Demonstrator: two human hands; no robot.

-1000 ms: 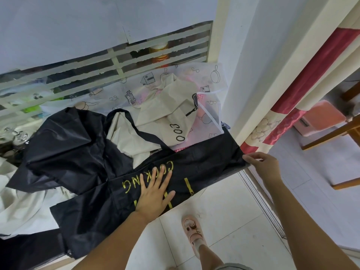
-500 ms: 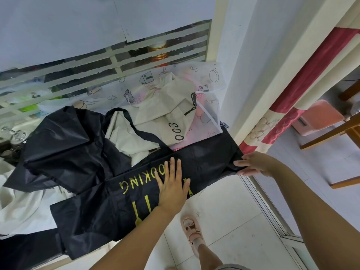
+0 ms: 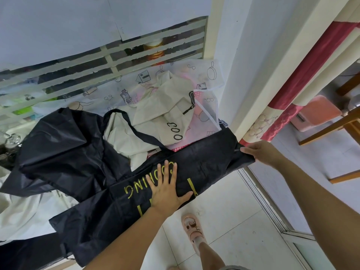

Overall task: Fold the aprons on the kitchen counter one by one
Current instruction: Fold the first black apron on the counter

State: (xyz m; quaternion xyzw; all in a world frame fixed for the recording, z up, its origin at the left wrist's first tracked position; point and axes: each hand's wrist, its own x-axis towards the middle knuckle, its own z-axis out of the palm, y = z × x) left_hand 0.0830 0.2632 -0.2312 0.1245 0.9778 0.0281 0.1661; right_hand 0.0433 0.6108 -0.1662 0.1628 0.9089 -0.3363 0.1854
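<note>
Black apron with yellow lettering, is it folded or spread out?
Spread out, not folded: left hand presses black apron flat, right hand grips its end; other end rumpled.

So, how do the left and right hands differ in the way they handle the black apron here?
The left hand lies flat, with fingers straight and spread; the right hand has its fingers curled round the fabric. The left hand presses on the middle of the black apron, partly covering its yellow lettering; the right hand grips the apron's right end. Both hands are on the same apron.
</note>
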